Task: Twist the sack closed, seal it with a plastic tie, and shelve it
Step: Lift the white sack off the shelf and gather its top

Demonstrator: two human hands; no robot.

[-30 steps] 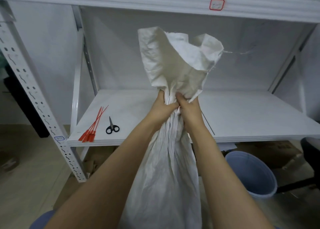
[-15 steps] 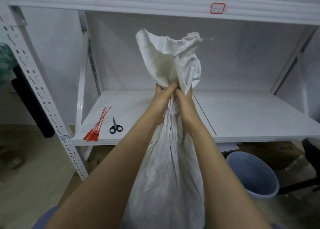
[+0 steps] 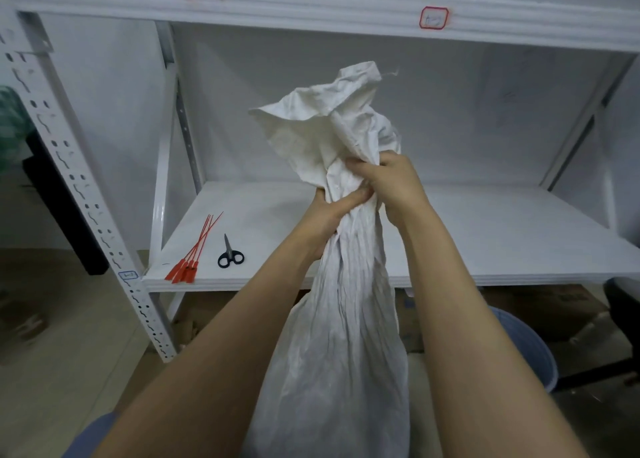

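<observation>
A white woven sack (image 3: 343, 346) stands upright in front of me, its neck gathered into tight pleats. My left hand (image 3: 329, 215) grips the neck from the left. Just above it, my right hand (image 3: 388, 180) is closed around the bunched mouth, fingers wrapped across the front. The loose top of the sack (image 3: 329, 125) flares out crumpled above both hands. Several red plastic ties (image 3: 194, 253) lie at the front left of the white shelf (image 3: 502, 242).
Black-handled scissors (image 3: 229, 255) lie beside the ties. A perforated white upright (image 3: 86, 197) stands at left, and an upper shelf (image 3: 311, 5) runs overhead. A blue bucket (image 3: 526, 346) sits on the floor at right, with cardboard under the shelf.
My right hand has risen above the left and turned over the neck. The sack's open top has twisted and slumped to the left.
</observation>
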